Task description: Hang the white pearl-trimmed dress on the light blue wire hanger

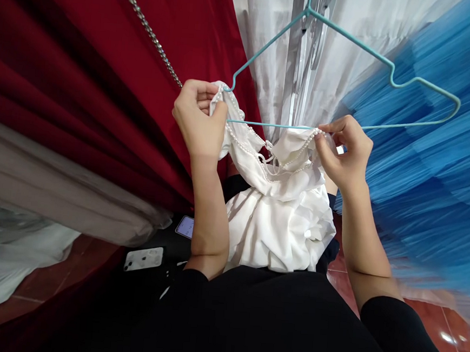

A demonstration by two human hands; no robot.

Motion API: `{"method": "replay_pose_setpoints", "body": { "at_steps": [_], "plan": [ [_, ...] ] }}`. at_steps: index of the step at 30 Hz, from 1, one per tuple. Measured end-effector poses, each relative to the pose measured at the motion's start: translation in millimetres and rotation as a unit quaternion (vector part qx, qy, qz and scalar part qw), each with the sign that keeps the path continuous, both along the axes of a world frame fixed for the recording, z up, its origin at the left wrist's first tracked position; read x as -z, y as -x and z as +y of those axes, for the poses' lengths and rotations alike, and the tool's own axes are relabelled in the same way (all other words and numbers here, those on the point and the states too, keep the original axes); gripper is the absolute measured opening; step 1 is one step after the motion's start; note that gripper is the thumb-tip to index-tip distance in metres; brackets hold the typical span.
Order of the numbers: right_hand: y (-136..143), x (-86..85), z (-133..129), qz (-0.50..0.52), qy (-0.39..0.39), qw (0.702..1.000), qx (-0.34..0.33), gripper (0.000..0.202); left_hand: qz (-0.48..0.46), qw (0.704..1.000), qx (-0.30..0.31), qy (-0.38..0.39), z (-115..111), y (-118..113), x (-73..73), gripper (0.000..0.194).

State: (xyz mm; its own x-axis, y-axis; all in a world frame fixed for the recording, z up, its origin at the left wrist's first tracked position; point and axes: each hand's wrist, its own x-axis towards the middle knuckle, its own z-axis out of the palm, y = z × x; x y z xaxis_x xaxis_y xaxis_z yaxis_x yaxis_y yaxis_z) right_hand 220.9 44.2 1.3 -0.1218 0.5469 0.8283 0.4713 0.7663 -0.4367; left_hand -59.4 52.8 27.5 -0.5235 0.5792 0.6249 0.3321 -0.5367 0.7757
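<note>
A white dress (pixel 280 223) with pearl beading round its neckline lies bunched over my lap, its upper part lifted. My left hand (pixel 202 119) is closed on one shoulder of the dress, at the left end of a thin teal hanger (pixel 351 37). That end of the hanger reaches into the beaded edge. My right hand (pixel 345 149) pinches the other side of the neckline, close to the hanger's bottom bar. The right end of the hanger sticks out past this hand, bare of fabric. Thin white ties hang inside the neck opening.
Dark red fabric (pixel 66 49) hangs on the left, with a beaded chain (pixel 149 28) before it. Blue tulle (pixel 443 160) fills the right side. White cloth and a metal stand (pixel 300 67) are behind the hanger. A white phone (pixel 144 259) and another lit phone (pixel 184 226) lie at lower left.
</note>
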Motion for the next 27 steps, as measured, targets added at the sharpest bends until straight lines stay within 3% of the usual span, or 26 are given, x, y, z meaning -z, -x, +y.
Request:
{"method": "replay_pose_setpoints", "body": {
  "at_steps": [4, 8, 12, 13, 15, 17, 19, 23, 27],
  "plan": [
    [1.8, 3.1, 4.1, 0.012, 0.001, 1.0, -0.003, 0.004, -0.023, 0.999, 0.027, -0.002, -3.3, -4.4, -3.9, 0.027],
    [3.0, 5.8, 6.7, 0.026, 0.004, 1.0, -0.011, 0.004, -0.022, 0.997, 0.052, -0.058, -22.0, -22.5, -4.1, 0.022],
    [4.5, 7.1, 7.0, 0.034, -0.001, 0.999, -0.023, 0.004, -0.043, 0.988, 0.049, -0.137, -49.7, -48.7, 10.8, 0.006],
    [4.9, 7.4, 7.3, 0.035, -0.002, 0.999, -0.021, 0.004, -0.059, 0.988, 0.081, -0.118, -54.4, -55.0, 17.6, 0.007],
    [5.3, 7.8, 7.9, 0.037, -0.005, 0.999, -0.016, 0.005, -0.083, 0.978, 0.191, -0.001, -57.2, -65.9, 32.7, 0.025],
    [5.6, 8.2, 8.5, 0.038, -0.008, 0.999, -0.01, 0.006, -0.115, 0.942, 0.291, 0.12, -51.6, -74.1, 45.3, 0.037],
    [6.3, 8.5, 8.1, 0.035, -0.007, 0.999, -0.005, 0.007, -0.18, 0.912, 0.344, 0.131, -42.4, -79.7, 50.8, 0.043],
    [8.6, 7.8, 2.5, 0.028, -0.031, 0.999, 0.006, 0.01, -0.273, 0.891, 0.362, 0.025, -38.2, -85.4, 41.3, 0.039],
    [-5.8, 5.8, -1.3, 0.046, -0.128, 0.987, 0.089, 0.017, -0.269, 0.885, 0.378, 0.033, -54.2, -88.1, 29.0, 0.038]
  ]
}}
